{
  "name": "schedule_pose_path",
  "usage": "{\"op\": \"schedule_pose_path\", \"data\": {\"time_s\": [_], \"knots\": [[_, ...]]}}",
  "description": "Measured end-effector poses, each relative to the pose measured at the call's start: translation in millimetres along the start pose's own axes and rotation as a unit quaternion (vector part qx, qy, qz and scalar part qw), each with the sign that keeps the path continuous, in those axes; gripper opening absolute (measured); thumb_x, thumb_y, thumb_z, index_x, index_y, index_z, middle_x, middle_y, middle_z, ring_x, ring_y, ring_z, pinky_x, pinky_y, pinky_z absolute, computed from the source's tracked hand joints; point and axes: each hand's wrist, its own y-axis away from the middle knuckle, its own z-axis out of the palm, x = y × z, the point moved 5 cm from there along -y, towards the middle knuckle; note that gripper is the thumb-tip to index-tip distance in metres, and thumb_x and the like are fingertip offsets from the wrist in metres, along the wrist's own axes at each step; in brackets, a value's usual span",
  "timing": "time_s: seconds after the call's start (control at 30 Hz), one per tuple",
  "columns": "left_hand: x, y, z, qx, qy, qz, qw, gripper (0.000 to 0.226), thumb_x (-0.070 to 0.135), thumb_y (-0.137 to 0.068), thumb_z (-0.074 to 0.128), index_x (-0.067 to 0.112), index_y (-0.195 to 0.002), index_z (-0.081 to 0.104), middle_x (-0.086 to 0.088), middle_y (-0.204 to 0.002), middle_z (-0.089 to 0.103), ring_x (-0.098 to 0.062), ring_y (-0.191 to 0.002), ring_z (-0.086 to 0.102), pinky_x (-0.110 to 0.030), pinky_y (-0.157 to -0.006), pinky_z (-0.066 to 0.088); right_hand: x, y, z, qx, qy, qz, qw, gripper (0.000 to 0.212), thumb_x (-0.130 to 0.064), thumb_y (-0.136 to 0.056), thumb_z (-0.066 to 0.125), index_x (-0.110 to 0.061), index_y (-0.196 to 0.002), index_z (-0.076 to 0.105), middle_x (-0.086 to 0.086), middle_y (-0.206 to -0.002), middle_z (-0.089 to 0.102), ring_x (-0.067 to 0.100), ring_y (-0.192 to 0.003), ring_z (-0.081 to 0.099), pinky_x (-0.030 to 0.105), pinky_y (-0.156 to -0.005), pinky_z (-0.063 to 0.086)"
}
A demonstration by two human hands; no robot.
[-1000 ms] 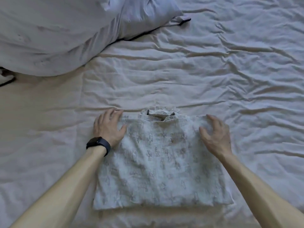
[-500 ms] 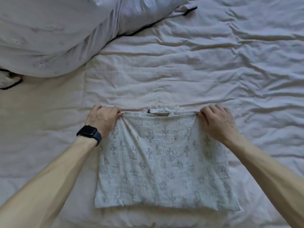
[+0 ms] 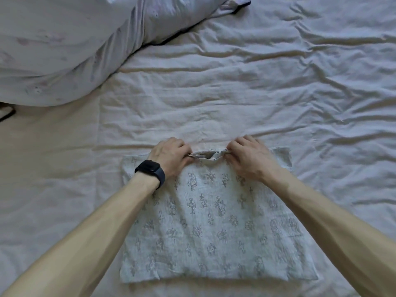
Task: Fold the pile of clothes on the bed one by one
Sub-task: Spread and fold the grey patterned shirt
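Note:
A pale printed garment (image 3: 214, 228) with small grey cross and figure motifs lies folded into a rectangle on the bed, close to me. My left hand (image 3: 171, 157), with a black watch on its wrist, pinches the garment's far edge just left of the collar opening. On the other side of that opening my right hand (image 3: 248, 157) pinches the same edge. Both hands sit near the middle of the far edge, knuckles up, fingers curled into the cloth.
The wrinkled white bed sheet (image 3: 278, 93) spreads all around the garment. A large pale duvet or pillow (image 3: 64, 43) bulks at the far left. A dark strap (image 3: 8, 113) shows at the left edge.
Both hands left the garment's far corners and came inward to the collar, where they now pinch the edge. A second ago they lay flat on the cloth.

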Motion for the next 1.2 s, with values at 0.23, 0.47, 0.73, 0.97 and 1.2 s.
{"op": "schedule_pose_path", "data": {"time_s": [0.23, 0.47, 0.73, 0.97, 1.2], "knots": [[-19.7, -4.3, 1.2, -0.054, 0.097, -0.083, 0.99, 0.034, 0.053, -0.102, 0.041, 0.03, -0.116, 0.061, 0.006, -0.101, 0.068, -0.02, -0.094, 0.062, -0.031, -0.075, 0.039, 11.7, -7.1, -1.2, 0.002, -0.036, 0.041, 0.999, 0.032, -0.046, -0.105, 0.038, -0.024, -0.109, 0.061, -0.003, -0.11, 0.069, 0.023, -0.11, 0.06, 0.04, -0.097, 0.032], [-60.0, 35.9, -1.4, 0.044, -0.012, -0.019, 0.999, 0.046, 0.066, -0.096, 0.035, 0.031, -0.094, 0.066, 0.013, -0.087, 0.064, -0.015, -0.08, 0.059, -0.036, -0.082, 0.041, 49.9, 28.9, 3.7, 0.136, 0.003, 0.063, 0.989, 0.036, -0.047, -0.097, 0.04, -0.021, -0.089, 0.064, -0.004, -0.085, 0.065, 0.025, -0.085, 0.057, 0.036, -0.081, 0.03], [-54.4, 35.3, -11.6, 0.084, 0.027, -0.104, 0.991, 0.042, 0.051, -0.096, 0.036, 0.026, -0.11, 0.066, 0.005, -0.098, 0.064, -0.018, -0.09, 0.059, -0.035, -0.082, 0.041, 43.1, 18.2, -4.3, 0.134, -0.013, 0.115, 0.984, 0.042, -0.046, -0.09, 0.037, -0.024, -0.108, 0.068, -0.001, -0.105, 0.068, 0.027, -0.1, 0.059, 0.039, -0.085, 0.034], [12.0, 5.8, -16.2, 0.047, -0.019, 0.023, 0.998, 0.05, 0.061, -0.089, 0.056, 0.028, -0.127, 0.059, 0.002, -0.116, 0.061, -0.02, -0.106, 0.057, -0.038, -0.1, 0.038, -15.4, -3.9, -7.8, 0.038, 0.006, 0.01, 0.999, 0.057, -0.075, -0.086, 0.043, -0.032, -0.12, 0.059, -0.01, -0.114, 0.062, 0.017, -0.107, 0.051, 0.039, -0.097, 0.032], [21.4, -2.7, -22.0, 0.025, -0.078, 0.047, 0.996, 0.031, 0.046, -0.075, 0.081, 0.027, -0.09, 0.062, 0.006, -0.086, 0.06, -0.019, -0.079, 0.057, -0.035, -0.084, 0.044, -28.8, -18.6, -22.1, 0.02, 0.062, 0.017, 0.998, 0.035, -0.053, -0.086, 0.058, -0.023, -0.099, 0.047, -0.005, -0.098, 0.056, 0.021, -0.092, 0.048, 0.041, -0.091, 0.038]]}}
